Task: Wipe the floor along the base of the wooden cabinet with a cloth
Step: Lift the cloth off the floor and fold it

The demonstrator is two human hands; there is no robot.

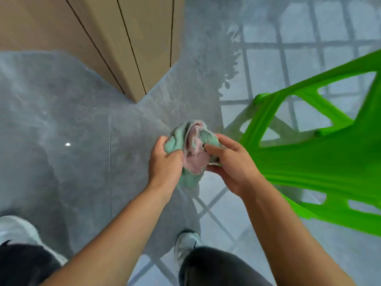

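A bunched cloth (192,153), mint green outside and pink inside, is held up in the air over the grey floor (82,129). My left hand (165,162) grips its left side. My right hand (233,159) pinches its right side, fingers curled into the folds. The wooden cabinet (115,40) stands at the upper left, its corner meeting the floor a little beyond and left of the cloth. Both hands are well above the floor.
A bright green plastic chair (321,153) leans in close on the right, right beside my right hand. My two white shoes (186,244) and dark trouser legs are at the bottom. Window light makes a grid pattern on the glossy tiles at right.
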